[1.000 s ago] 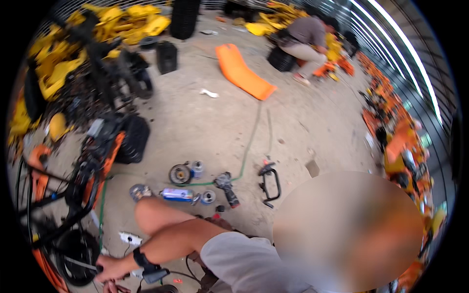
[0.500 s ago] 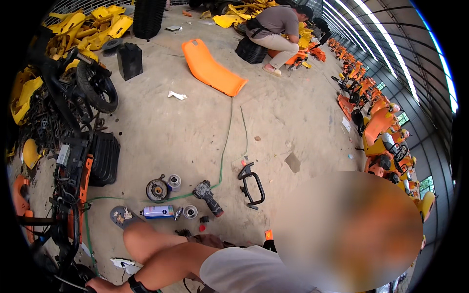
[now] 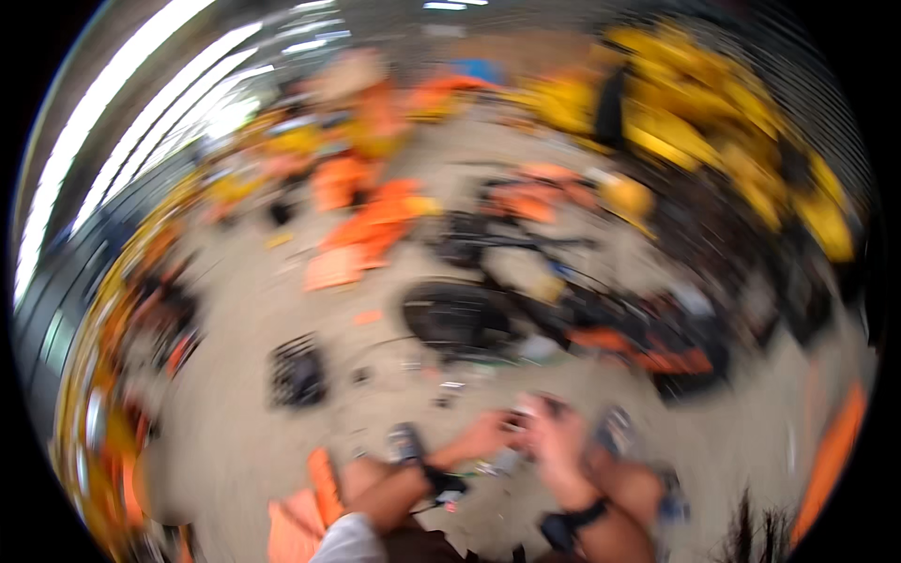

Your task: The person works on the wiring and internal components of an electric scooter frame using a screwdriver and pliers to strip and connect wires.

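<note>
Head view, heavily smeared by motion; outlines are soft throughout. Both forearms enter from the lower edge and meet near the 6 o'clock position of the frame. The left hand [image 3: 483, 436] and the right hand [image 3: 556, 439] lie close together, fingers toward each other, around a small pale object [image 3: 522, 410] at their meeting point. The blur hides what this object is and whether either hand is closed on it, open, or merely touching it; the grip of both hands cannot be told. Each wrist carries a dark band: the left wristband [image 3: 441, 481] and the right wristband [image 3: 574, 519]. A grey sleeve [image 3: 349, 542] shows at the bottom edge, at about 7 o'clock from the hands.

The hands are over a pale concrete floor [image 3: 253, 375]. Directly at 12 o'clock from them lies a dark wheel-like shape [image 3: 460, 317], joined to a dark frame with orange parts [image 3: 648, 342] that stretches toward 2 o'clock. A small black crate-like thing [image 3: 297, 371] sits on the floor at 10 o'clock, well apart from the hands. Orange panels [image 3: 371, 225] lie farther off at 11 o'clock, and a heap of yellow parts [image 3: 713, 122] fills the upper right, at 1 o'clock. Flat orange pieces [image 3: 305, 511] rest on the floor just beside the left forearm, at 8 o'clock. Bright strip lights [image 3: 122, 113] curve along the upper left rim.
</note>
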Available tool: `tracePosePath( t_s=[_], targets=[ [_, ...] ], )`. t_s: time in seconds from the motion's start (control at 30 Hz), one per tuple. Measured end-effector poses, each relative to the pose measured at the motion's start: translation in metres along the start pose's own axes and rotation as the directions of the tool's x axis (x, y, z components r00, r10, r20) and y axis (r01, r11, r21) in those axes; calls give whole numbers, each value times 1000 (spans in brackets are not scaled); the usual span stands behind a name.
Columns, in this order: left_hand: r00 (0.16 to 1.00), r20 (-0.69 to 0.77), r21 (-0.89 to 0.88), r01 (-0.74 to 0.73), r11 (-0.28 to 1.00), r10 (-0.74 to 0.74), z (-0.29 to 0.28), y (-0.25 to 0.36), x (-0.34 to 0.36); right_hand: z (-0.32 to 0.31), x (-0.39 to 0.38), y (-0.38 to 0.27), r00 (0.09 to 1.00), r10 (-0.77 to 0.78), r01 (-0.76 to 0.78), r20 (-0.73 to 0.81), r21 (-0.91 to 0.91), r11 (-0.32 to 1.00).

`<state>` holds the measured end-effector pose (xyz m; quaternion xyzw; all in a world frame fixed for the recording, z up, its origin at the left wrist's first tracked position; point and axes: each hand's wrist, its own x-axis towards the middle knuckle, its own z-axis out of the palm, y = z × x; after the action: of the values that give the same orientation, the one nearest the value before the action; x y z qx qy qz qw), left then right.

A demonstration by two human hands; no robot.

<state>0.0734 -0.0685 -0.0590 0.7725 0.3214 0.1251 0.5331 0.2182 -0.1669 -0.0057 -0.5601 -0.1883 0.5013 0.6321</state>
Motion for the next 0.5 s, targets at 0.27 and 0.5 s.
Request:
tracePosePath(
  t_s=[0.27,0.5],
  targets=[
    [966,-74,388,-200,900,247,14,-29,-2,-16,17,34,1000,-27,27,-5,-64,998],
    [966,-119,265,-192,945,230,-3,-22,-9,-10,25,35,996,-91,90,-7,-75,993]
  ],
)
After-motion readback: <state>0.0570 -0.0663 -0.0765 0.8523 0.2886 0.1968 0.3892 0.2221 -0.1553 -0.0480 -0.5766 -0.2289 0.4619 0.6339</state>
